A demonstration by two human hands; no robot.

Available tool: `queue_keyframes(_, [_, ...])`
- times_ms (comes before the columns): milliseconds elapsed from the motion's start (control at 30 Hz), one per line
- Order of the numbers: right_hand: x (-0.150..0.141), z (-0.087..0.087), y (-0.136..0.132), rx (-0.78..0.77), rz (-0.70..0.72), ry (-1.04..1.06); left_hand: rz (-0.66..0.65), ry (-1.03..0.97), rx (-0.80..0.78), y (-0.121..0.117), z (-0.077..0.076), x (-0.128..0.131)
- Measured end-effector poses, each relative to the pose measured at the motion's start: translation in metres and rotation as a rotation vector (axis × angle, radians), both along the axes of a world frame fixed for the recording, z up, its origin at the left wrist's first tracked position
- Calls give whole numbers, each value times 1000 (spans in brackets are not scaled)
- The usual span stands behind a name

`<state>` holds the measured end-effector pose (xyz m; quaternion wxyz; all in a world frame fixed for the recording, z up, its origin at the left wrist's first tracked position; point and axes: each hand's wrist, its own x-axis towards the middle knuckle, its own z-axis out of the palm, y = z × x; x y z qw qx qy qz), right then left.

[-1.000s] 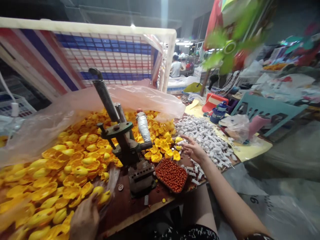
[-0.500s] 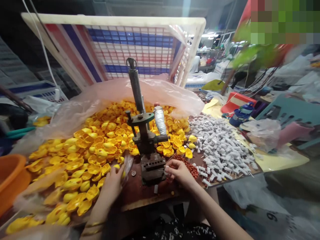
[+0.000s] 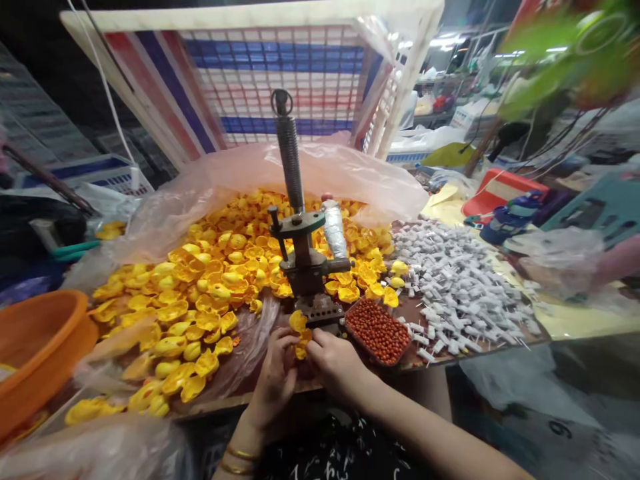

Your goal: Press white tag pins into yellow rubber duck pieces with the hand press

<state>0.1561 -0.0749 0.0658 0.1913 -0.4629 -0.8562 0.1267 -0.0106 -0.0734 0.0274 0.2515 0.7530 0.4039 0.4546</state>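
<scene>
My left hand and my right hand meet in front of a small metal hand press with a tall spring. Both are closed on one yellow plastic duck piece held just below the press base. A big heap of the same yellow duck pieces lies on pink plastic sheeting to the left and behind the press. A small red tray of red-brown beads sits right of my right hand. Further right is a pile of small grey-white parts.
An orange basin stands at the far left. A white lattice crate lined with striped sheet leans behind the heap. A red tray, a blue bottle and plastic bags lie at the back right.
My right hand came from the grey-white parts past the press base to the table's front. My left hand left the heap with a yellow piece. Both hands now meet on it.
</scene>
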Motion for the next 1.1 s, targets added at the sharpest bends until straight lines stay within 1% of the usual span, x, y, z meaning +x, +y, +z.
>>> queue_keyframes(33, [-3,4,-1,-30,11,-18,2,15,15,1,-1,-1])
queue_keyframes(100, [-5,11,-1,-100,42,10,29,47,45,3,-3,-4])
queue_keyframes(167, [0,13,4,-154,82,95,67,80,70,6,-6,-10])
queue_keyframes(200, [6,12,8,-170,77,126,84,105,76,8,-8,-15])
queue_keyframes(233, [15,9,14,-175,34,129,101,133,71,10,-10,-21])
queue_keyframes(267, [27,5,20,-176,-48,94,124,154,52,11,-12,-27])
queue_keyframes(333, [54,-5,35,-193,-291,-78,200,147,-26,13,-17,-37])
queue_keyframes(367, [68,-11,41,-213,-404,-172,248,108,-75,14,-18,-40])
queue_keyframes(400, [80,-17,47,-238,-481,-243,300,48,-130,14,-19,-41])
queue_keyframes(433, [90,-23,51,-262,-521,-285,355,-30,-185,14,-20,-40])
queue_keyframes(500, [103,-32,55,-287,-524,-290,456,-206,-307,13,-18,-35])
queue_keyframes(567, [108,-36,54,-285,-505,-255,523,-406,-456,14,-12,-27])
queue_keyframes(600, [110,-37,53,-282,-502,-234,538,-513,-535,14,-8,-24])
queue_keyframes(667, [111,-35,52,-278,-513,-182,526,-711,-684,14,1,-17])
queue_keyframes(767, [110,-29,52,-264,-539,-82,454,-904,-833,14,12,-9])
queue_keyframes(833, [103,-24,53,-244,-532,-20,375,-969,-891,13,15,-2])
queue_keyframes(900, [88,-20,51,-228,-489,110,311,-1010,-919,13,14,7])
queue_keyframes(967, [66,-17,45,-242,-392,337,291,-1029,-921,13,13,16])
queue_keyframes(1033, [43,-15,38,-285,-258,592,290,-1038,-913,13,13,23])
queue_keyframes(1100, [24,-15,31,-317,-159,764,256,-1040,-920,12,14,27])
